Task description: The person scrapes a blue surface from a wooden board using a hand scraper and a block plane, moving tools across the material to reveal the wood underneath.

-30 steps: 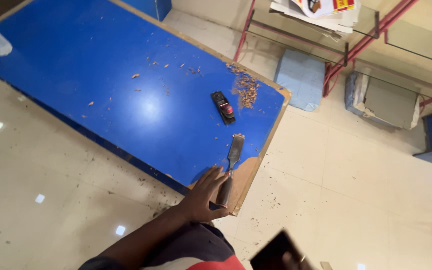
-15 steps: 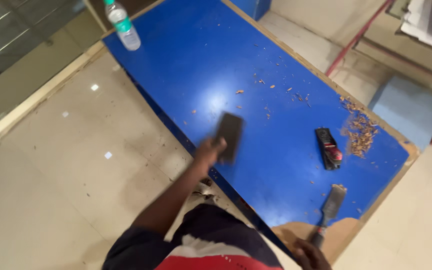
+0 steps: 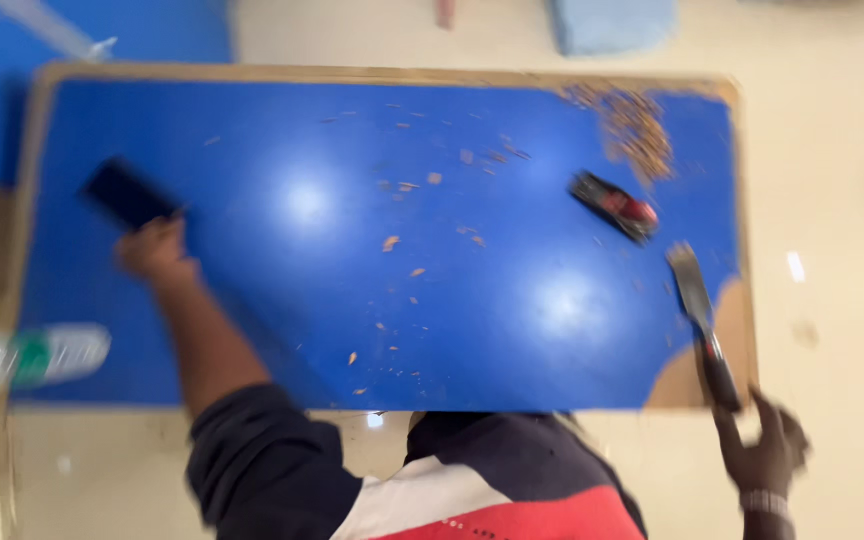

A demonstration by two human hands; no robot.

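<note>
Blurred frame. Right hand (image 3: pixel 767 455) near right, off the surface edge, fingers spread open, just below the scraper (image 3: pixel 700 320) handle, not gripping. Left hand (image 3: pixel 155 250) farther left on the blue surface (image 3: pixel 302 320), closed on a dark flat block (image 3: pixel 129 193). Small black-red tool (image 3: pixel 614 206) beyond scraper; wood chips (image 3: pixel 634 125) far right.

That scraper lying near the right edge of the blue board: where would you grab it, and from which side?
Probably by its dark handle, coming from the near right corner. The scraper lies flat with its blade pointing up the blue board and its handle end reaching the near edge, just above the right hand. The blade is flat and thin, so harder to pinch.
</note>
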